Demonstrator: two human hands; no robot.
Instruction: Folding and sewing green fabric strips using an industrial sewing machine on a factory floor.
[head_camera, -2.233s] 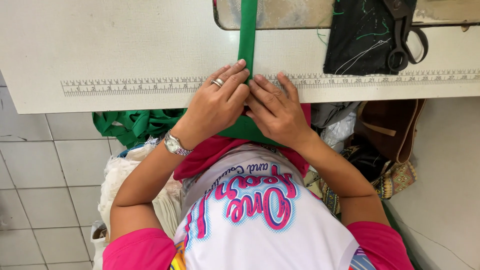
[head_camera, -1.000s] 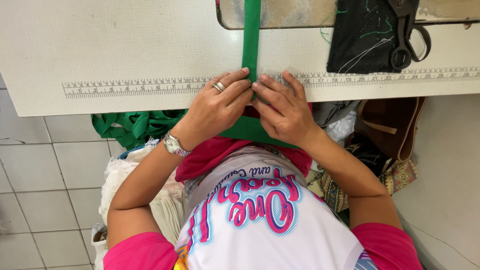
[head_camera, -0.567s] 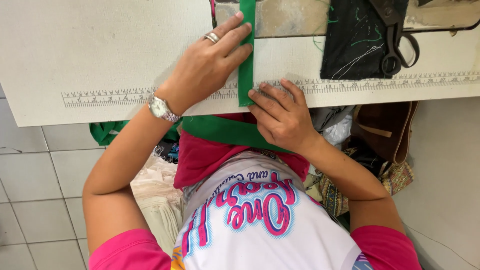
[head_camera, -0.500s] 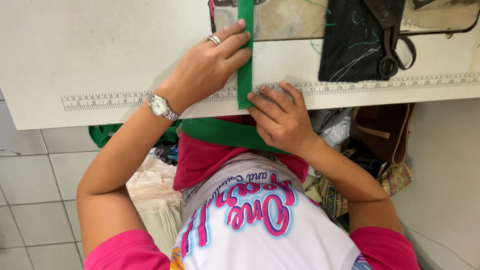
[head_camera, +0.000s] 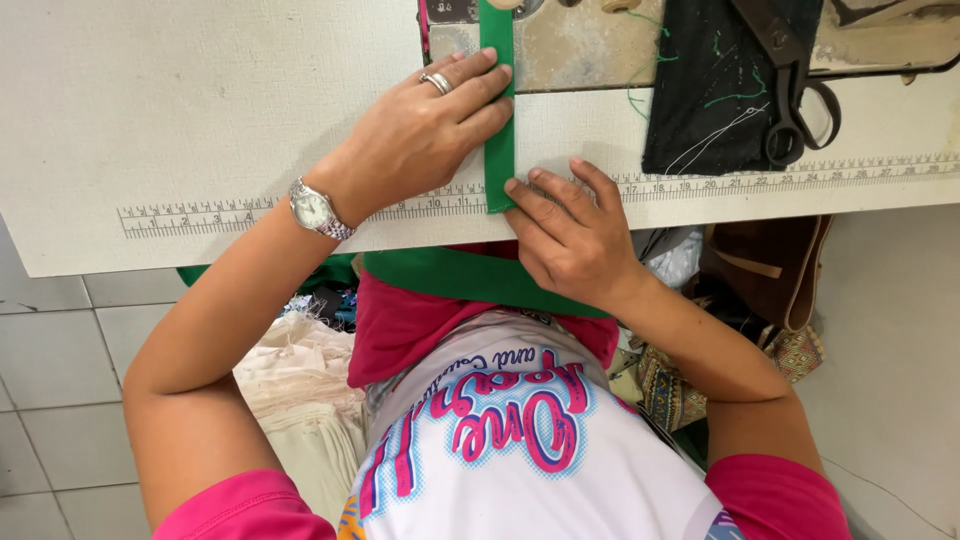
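Observation:
A narrow green fabric strip (head_camera: 497, 160) runs up the white sewing table (head_camera: 200, 110) toward the machine bed (head_camera: 580, 45) at the top. My left hand (head_camera: 420, 135), with a ring and a wristwatch, lies flat on the table, its fingers pressing the strip's left edge. My right hand (head_camera: 570, 235) rests at the table's front edge, its fingertips touching the strip's lower end from the right. More green fabric (head_camera: 470, 280) lies folded over my lap below the table edge.
Black scissors (head_camera: 795, 85) lie on a dark cloth (head_camera: 720, 95) at the right of the machine bed. A printed ruler (head_camera: 200, 215) runs along the table front. Cream fabric (head_camera: 300, 385) is piled at my left, bags (head_camera: 760, 290) at my right, over a tiled floor.
My left hand has slid forward from the table's front edge up along the strip toward the machine. The right hand stays near the strip's lower end.

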